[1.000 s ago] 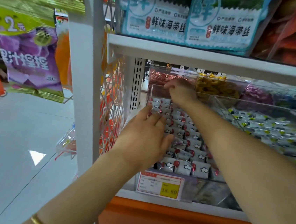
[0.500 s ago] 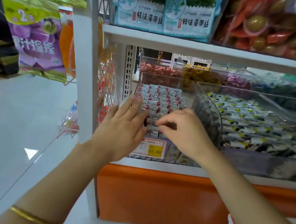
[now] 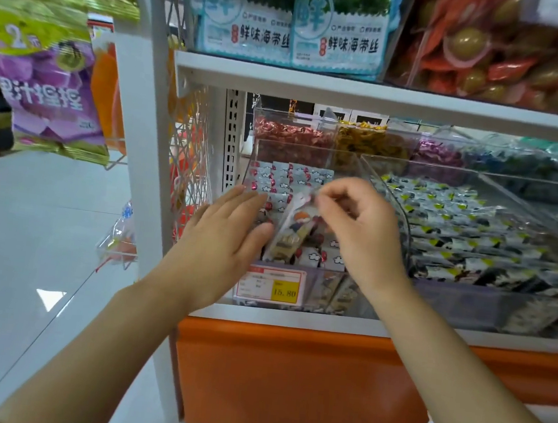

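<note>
Clear plastic sachet [image 3: 290,233], orange and brown print, pinched at its top end by the right hand [image 3: 361,233]. The thumb and first fingers [image 3: 326,202] are closed on it, the other fingers loosely curled. It hangs tilted, lower end just above the front rows of the acrylic bin [image 3: 311,154].

Left hand [image 3: 219,239]: flat, straight fingers held together, nothing gripped. It sits at the bin's front-left corner with the thumb just beside the sachet's lower end. Can't tell whether it presses on the stock.

Progress, my read:
- The sachet doesn't match the white packets [image 3: 287,181] with red dots that fill this bin, so it looks like a stray being pulled out.
- Done: it is gripped and mostly clear of the rows.
- Left: carry it off and put it where it belongs. No destination in view.
- Back rows look tidy. The hands hide the front rows.

Surroundings:
- A price tag [image 3: 271,284] is on the bin front.
- The neighbouring bin [image 3: 467,303] to the right holds dark packets with yellow-green marks.
- The rear bins hold red sweets [image 3: 292,137] and yellow sweets [image 3: 371,141].
- All bins sit on a white shelf [image 3: 328,321] over an orange base panel [image 3: 287,377].
- The upper shelf [image 3: 386,98] carries pale blue seaweed bags [image 3: 338,28].
- Purple snack bags [image 3: 43,83] hang to the left.
- The tiled floor [image 3: 25,253] is pale and glossy. It's a shop aisle.
</note>
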Motion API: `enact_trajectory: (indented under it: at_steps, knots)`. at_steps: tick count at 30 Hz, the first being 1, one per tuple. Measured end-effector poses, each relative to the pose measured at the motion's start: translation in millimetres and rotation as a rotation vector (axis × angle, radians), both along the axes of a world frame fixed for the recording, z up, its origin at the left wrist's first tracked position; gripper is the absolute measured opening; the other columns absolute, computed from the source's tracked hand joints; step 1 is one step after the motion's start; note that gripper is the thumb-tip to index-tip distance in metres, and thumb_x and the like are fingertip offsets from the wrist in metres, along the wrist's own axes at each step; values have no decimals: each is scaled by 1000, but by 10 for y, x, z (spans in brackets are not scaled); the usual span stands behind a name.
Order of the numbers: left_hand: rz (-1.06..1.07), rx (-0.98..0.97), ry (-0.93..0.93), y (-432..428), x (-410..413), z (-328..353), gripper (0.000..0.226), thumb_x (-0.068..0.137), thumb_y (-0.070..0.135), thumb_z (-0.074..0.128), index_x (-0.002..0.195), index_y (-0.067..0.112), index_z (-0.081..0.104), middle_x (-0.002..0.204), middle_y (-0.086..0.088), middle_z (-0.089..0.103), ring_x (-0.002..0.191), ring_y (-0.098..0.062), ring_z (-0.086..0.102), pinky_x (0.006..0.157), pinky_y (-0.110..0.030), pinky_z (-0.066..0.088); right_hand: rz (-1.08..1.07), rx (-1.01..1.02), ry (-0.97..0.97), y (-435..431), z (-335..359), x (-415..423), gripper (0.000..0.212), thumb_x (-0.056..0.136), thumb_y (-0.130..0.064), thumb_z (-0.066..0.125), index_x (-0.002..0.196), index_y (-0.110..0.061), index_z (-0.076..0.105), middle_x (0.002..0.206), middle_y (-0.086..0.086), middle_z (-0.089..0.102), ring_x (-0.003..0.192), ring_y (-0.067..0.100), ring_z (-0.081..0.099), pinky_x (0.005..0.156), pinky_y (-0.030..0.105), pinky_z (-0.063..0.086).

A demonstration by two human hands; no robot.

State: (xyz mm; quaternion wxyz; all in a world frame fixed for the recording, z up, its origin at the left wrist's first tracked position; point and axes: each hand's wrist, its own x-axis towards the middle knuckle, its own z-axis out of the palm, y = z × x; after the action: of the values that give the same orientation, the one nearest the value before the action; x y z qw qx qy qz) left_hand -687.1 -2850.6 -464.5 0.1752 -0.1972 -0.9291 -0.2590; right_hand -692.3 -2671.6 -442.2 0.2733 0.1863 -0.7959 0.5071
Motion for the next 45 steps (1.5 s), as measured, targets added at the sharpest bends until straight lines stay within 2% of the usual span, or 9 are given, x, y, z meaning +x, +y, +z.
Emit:
enact_trajectory:
  at_steps: [5, 9, 12, 16, 22, 30, 34, 39, 45]
  knots:
    - [26, 117, 116, 115, 94, 131, 63, 87, 58, 24, 138, 25, 42, 127, 10, 50, 121, -8, 33, 94, -23, 24, 137, -658, -217, 152, 21, 100, 15, 95, -6, 49, 81, -8, 56, 73, 6, 64, 63, 13, 64, 60, 26, 56]
    - [-83, 469, -32, 236, 115, 185, 19, 92, 42, 41, 102, 37, 57, 83, 12, 62, 75, -1, 54, 60, -12, 40, 290, -940, -374, 212, 0, 159, 14, 94, -3, 44, 85, -3, 55, 67, 8, 67, 61, 17, 66, 56, 27, 55]
    - [-150, 679, -186, 255, 85, 196, 15, 91, 37, 48, 97, 31, 60, 75, -1, 67, 58, -3, 56, 49, -13, 41, 301, -867, -438, 276, -3, 172, 7, 86, -10, 54, 89, -5, 56, 73, 11, 64, 56, 17, 62, 49, 28, 53]
    - [-183, 900, -370, 265, 44, 173, 45, 72, 51, 57, 98, 15, 63, 72, -1, 69, 57, -8, 57, 48, -18, 44, 218, -679, -413, 361, -10, 161, 9, 83, -17, 58, 81, -9, 57, 79, 6, 63, 55, 16, 57, 44, 24, 48]
    - [-278, 1221, -481, 293, 34, 162, 42, 79, 39, 51, 94, -1, 55, 68, -5, 66, 51, -9, 50, 44, -17, 41, 292, -773, -453, 339, -30, 147, 12, 80, -20, 56, 81, -8, 54, 67, 0, 63, 50, 13, 55, 40, 22, 45]
    - [-128, 964, -217, 341, 142, 199, 31, 96, 28, 43, 75, 11, 58, 50, -4, 59, 34, -9, 38, 36, -16, 33, 348, -924, -487, 307, -42, 132, 16, 77, -23, 56, 87, -10, 54, 68, 8, 51, 47, 13, 55, 39, 21, 44]
    - [-247, 1099, -360, 332, 149, 229, 35, 95, 27, 42, 65, 12, 50, 42, -1, 49, 33, -8, 31, 37, -16, 30, 383, -991, -515, 313, -46, 138, 12, 91, -19, 49, 87, -10, 56, 66, 6, 60, 46, 12, 55, 38, 21, 44]
    - [-211, 1026, -370, 264, 87, 203, 26, 95, 23, 44, 81, 22, 65, 60, -6, 64, 43, -11, 50, 39, -17, 39, 280, -740, -403, 362, -75, 131, 16, 95, -13, 45, 89, -11, 60, 72, 5, 57, 56, 17, 62, 46, 24, 50]
    - [-236, 963, -349, 237, 73, 201, 23, 85, 23, 56, 104, 24, 68, 93, -1, 72, 80, -17, 69, 57, -19, 52, 209, -472, -307, 391, -124, 117, 10, 92, -13, 53, 95, -17, 62, 93, 11, 58, 69, 19, 67, 68, 40, 58]
